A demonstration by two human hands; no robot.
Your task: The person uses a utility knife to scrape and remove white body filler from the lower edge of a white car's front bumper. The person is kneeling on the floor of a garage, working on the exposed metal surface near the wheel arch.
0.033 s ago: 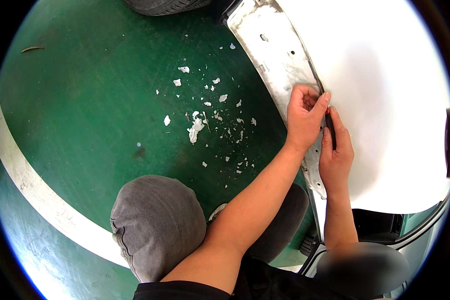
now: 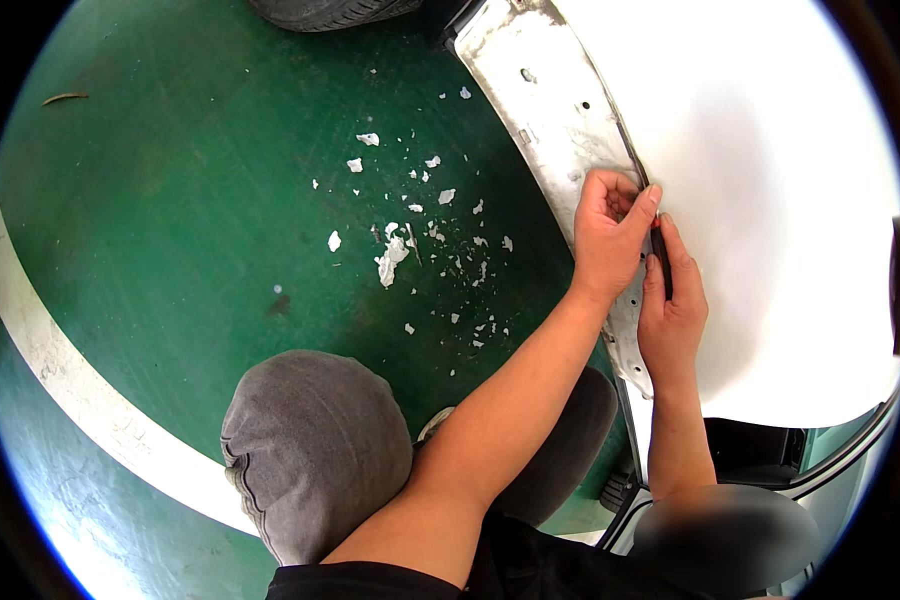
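A thin black strip, likely rubber trim, runs along the edge of a large white vehicle panel. My left hand is closed, thumb and forefinger pinching at the upper part of the strip, the other fingers curled. Just below it, my right hand grips the strip's lower part, with the thumb on one side and the fingers on the other. Left of the strip lies the panel's dirty white inner flange, which has several small holes. My fingers hide part of the strip.
White flakes lie scattered on the green floor. A tyre shows at the top edge. My bent knee in grey trousers is at lower left, near a curved white floor line. A dark opening sits below the panel.
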